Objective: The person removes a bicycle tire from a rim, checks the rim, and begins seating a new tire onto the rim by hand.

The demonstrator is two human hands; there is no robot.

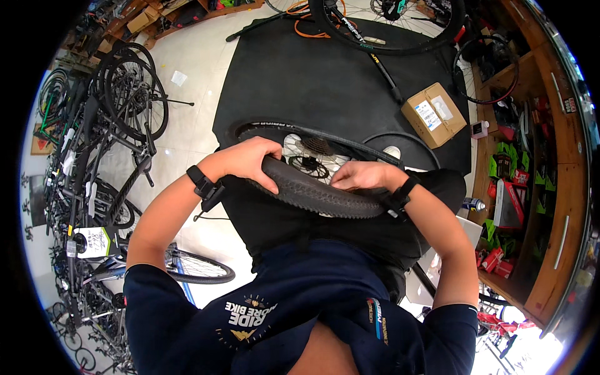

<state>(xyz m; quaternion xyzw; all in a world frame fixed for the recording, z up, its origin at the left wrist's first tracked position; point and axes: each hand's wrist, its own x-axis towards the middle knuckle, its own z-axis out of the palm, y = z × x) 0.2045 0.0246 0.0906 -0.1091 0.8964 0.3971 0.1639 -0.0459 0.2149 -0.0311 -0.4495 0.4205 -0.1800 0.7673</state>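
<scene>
A bicycle wheel rests across my lap, its black knobby tire [312,192] nearest me. Inside the rim show a cassette [317,145] and a disc brake rotor [306,166]. My left hand [250,162] is closed over the left part of the tire, thumb on the tread and fingers on its inner side. To the right, my right hand [362,176] is closed in a pinch at the tire's inner edge, by the spokes. What lies between its fingertips is hidden. Both wrists wear black bands.
A black mat [300,69] covers the floor ahead. On it are a cardboard box [434,115], a thin black loop [422,144] and a bicycle wheel [406,47]. Bicycles [128,94] crowd the left; a wooden shelf [565,187] with packaged goods stands right, near a spray can [474,204].
</scene>
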